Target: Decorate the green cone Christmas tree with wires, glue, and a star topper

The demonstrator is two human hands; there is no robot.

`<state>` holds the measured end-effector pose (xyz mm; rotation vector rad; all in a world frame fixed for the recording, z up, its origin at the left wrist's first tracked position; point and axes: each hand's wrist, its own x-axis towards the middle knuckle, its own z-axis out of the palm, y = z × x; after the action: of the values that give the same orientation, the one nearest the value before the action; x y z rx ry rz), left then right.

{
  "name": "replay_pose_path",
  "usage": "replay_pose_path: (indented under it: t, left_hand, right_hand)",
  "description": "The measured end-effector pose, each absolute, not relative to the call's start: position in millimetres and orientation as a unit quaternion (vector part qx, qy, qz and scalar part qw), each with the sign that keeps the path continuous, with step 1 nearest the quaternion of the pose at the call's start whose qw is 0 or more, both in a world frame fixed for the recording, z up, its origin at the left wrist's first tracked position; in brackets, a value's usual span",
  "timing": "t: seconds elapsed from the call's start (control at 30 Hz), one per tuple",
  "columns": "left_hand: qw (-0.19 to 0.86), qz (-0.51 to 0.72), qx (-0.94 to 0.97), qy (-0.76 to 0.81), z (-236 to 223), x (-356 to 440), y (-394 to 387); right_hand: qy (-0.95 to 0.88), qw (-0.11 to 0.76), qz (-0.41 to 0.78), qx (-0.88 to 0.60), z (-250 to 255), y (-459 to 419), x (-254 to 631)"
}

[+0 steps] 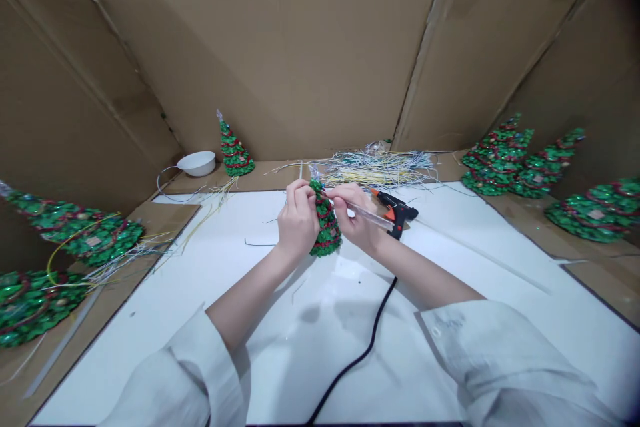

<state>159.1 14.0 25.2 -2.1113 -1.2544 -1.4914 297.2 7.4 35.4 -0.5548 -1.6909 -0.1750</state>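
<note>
A small green sequin Christmas tree [325, 227] with red trim is held above the white work surface [450, 260]. My left hand [298, 220] is closed round its left side near the top. My right hand [356, 215] pinches at the tree's right side, fingers closed, with a clear glue stick [370, 216] running past it towards the glue gun. Behind the right hand an orange and black glue gun [397, 211] lies on the surface, and its black cord [367, 343] trails towards me.
A pile of thin silver and yellow wires [375, 168] lies at the back. A white bowl [197, 163] and one finished tree [234, 150] stand back left. More finished trees lie left [75, 233] and right [500, 153]. Cardboard walls [320, 47] enclose the table.
</note>
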Motion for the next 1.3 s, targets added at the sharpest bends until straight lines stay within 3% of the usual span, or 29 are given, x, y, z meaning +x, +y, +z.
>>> replay_pose_path:
  t: [0.6,1.3]
  left_hand:
    - [0.035,-0.567,-0.710,-0.416,20.5,160.8,9.7]
    - [0.020,-0.592,-0.700,-0.399,12.7,161.6,10.6]
  right_hand:
    - [-0.743,0.615,-0.112,-0.239,31.3,7.6,295.5]
    - [-0.749,0.615,-0.129,-0.212,30.3,8.5,295.7]
